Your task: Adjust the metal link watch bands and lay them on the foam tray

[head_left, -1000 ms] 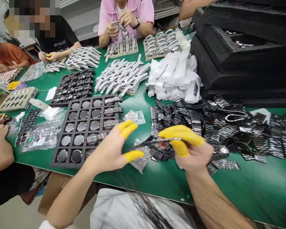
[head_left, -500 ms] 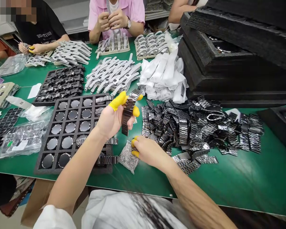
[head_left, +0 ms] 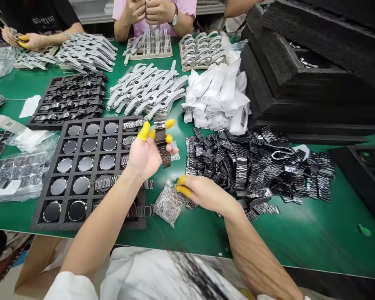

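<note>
Yellow finger cots cover several fingertips of both hands. In my left hand (head_left: 146,154) a black metal watch band (head_left: 163,146) lies upright across the fingers, with the thumb a little to its left. My right hand (head_left: 203,191) is at the right edge of a clear bag of thin metal pins (head_left: 169,204), thumb and finger pinched together; anything between the tips is too small to make out. Under and left of my left forearm is a dark foam tray (head_left: 40,204) with round black-faced watch heads (head_left: 81,185), some with metal bands attached.
A heap of black metal bands (head_left: 237,162) lies to the right, white wrapped bundles (head_left: 217,98) behind it. Black foam trays (head_left: 315,96) are stacked at the right. White-strapped watches (head_left: 150,89) lie further back. Two co-workers' hands (head_left: 158,11) (head_left: 31,41) work across the table.
The head view has shifted slightly. My left thumb has moved away from the band, which now stands straighter. My right hand has moved slightly right, still beside the pin bag.
</note>
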A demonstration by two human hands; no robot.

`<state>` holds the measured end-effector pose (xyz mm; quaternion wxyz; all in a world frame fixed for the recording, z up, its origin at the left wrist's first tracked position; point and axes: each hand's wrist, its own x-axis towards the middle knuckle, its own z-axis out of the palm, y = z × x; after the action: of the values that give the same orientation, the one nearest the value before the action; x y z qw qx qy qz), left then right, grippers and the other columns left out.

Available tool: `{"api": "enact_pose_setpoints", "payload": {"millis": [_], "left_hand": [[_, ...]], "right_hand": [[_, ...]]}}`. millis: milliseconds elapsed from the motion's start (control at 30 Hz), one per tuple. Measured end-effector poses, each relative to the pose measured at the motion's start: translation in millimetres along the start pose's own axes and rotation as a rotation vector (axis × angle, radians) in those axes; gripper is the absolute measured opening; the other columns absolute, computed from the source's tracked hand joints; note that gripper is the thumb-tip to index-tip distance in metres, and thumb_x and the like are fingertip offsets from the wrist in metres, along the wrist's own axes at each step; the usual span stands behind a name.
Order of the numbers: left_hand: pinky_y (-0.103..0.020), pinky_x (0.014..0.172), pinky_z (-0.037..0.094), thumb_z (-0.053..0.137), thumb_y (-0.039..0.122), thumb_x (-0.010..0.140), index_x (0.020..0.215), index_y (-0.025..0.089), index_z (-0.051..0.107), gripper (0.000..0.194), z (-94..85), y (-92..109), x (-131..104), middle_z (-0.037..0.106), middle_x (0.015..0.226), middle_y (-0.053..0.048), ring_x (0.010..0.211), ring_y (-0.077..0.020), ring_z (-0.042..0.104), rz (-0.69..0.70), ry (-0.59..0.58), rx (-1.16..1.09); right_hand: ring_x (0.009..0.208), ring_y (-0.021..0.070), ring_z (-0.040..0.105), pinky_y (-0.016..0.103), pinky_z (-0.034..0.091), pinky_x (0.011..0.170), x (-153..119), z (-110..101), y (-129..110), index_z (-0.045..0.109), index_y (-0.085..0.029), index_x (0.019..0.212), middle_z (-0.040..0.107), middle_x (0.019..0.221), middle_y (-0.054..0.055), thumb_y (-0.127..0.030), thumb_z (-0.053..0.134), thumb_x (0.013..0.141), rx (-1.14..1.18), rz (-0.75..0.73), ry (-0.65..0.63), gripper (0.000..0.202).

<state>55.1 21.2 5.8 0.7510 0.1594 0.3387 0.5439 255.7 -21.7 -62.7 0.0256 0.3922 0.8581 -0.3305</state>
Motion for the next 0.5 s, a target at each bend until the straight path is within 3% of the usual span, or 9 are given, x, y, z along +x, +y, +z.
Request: {"api": "enact_pose_setpoints", "payload": {"millis": [133,200,367,500], "left_hand": [[-0.029,0.072,0.058,0.054,0.043,0.106,0.113,0.017,0.076,0.035,-3.0,-3,2,0.063,0.075,-0.001,0.059,-0.0100,0.057,0.079,0.040,0.032],[-0.029,0.072,0.059,0.063,0.043,0.102,0.102,0.016,0.075,0.030,-4.7,-7,3,0.066,0.079,-0.002,0.061,-0.0100,0.060,0.088,0.056,0.091],[-0.034,0.074,0.062,0.077,0.043,0.092,0.097,0.015,0.074,0.029,-7.1,-12,3,0.073,0.093,-0.006,0.070,-0.0153,0.071,0.027,0.009,0.204],[-0.030,0.063,0.058,0.066,0.044,0.099,0.098,0.015,0.073,0.031,-5.9,-10,4,0.072,0.090,-0.006,0.062,-0.0134,0.066,-0.064,0.059,0.140]], "right_hand": [[0.074,0.0194,0.061,0.029,0.042,0.068,-1,1,10,0.062,-0.020,0.096,0.069,0.089,0.005,-0.021,0.054,0.103,0.122,-0.014,0.024,0.010],[0.072,0.0179,0.058,0.029,0.044,0.067,-1,0,14,0.060,-0.021,0.096,0.068,0.088,0.004,-0.022,0.054,0.103,0.241,-0.058,0.107,0.010],[0.088,0.0201,0.062,0.033,0.054,0.077,1,0,18,0.064,-0.023,0.093,0.065,0.096,0.005,-0.034,0.060,0.103,0.602,-0.194,0.588,0.015],[0.073,0.0173,0.062,0.031,0.055,0.063,9,6,16,0.066,-0.024,0.094,0.066,0.088,0.003,-0.046,0.069,0.097,0.894,-0.099,0.832,0.023]]}}
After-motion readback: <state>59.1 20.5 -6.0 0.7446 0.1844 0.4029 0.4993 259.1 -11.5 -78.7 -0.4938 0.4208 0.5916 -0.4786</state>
